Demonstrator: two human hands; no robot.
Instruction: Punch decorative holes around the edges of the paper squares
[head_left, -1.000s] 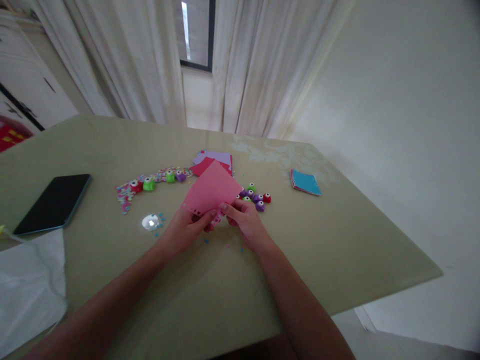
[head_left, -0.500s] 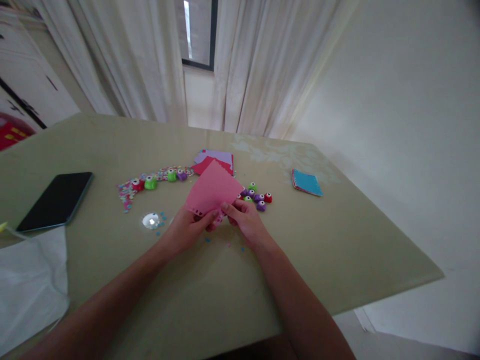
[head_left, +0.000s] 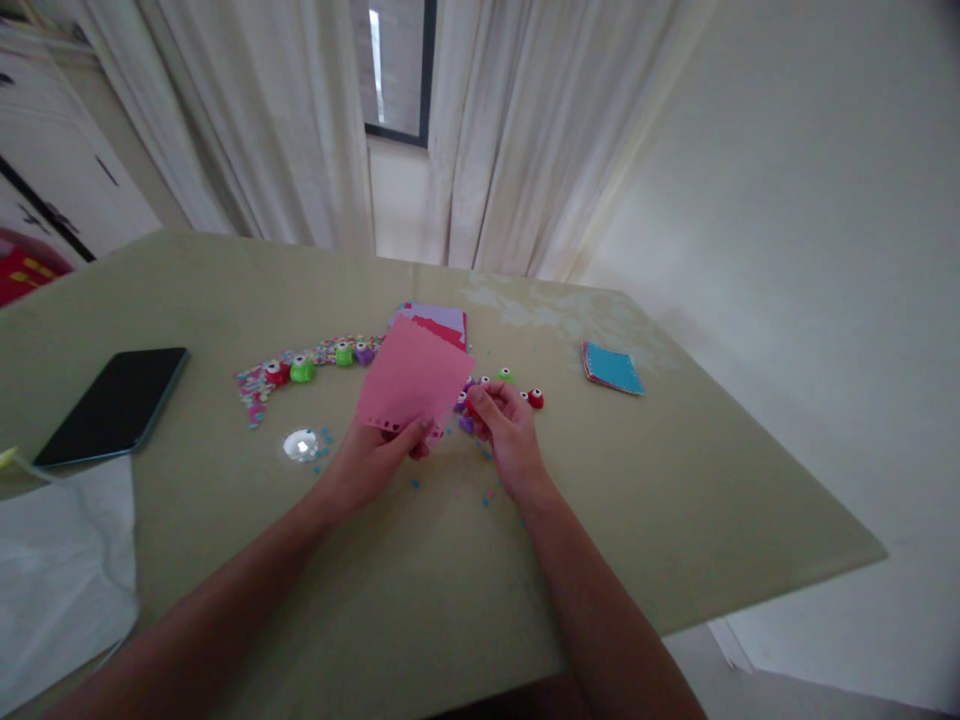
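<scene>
My left hand (head_left: pixel 375 455) pinches a pink sheet of paper (head_left: pixel 416 375) by its lower edge, thumb on top. A row of small punched holes runs along that edge. My right hand (head_left: pixel 506 430) is just right of the sheet, fingers closed around a small red craft punch (head_left: pixel 472 407), mostly hidden by the fingers. Behind this hand lie several little punches with eye-like tops, among them a green punch (head_left: pixel 505 375), a red punch (head_left: pixel 535 398) and a purple punch (head_left: pixel 466 425). Bits of punched paper (head_left: pixel 415 484) are scattered below the hands.
Lilac and red paper sheets (head_left: pixel 442 318) lie behind the pink one. To the left are a confetti strip (head_left: pixel 251 395) with several punches beside it, a clear shiny disc (head_left: pixel 301 445), a black tablet (head_left: pixel 112 405) and a white cloth (head_left: pixel 64 570). Blue cards (head_left: pixel 613 368) are stacked at right.
My right hand has let go of the pink sheet and moved slightly right, apart from it. The sheet has turned and shifted left in my left hand. More paper bits show below.
</scene>
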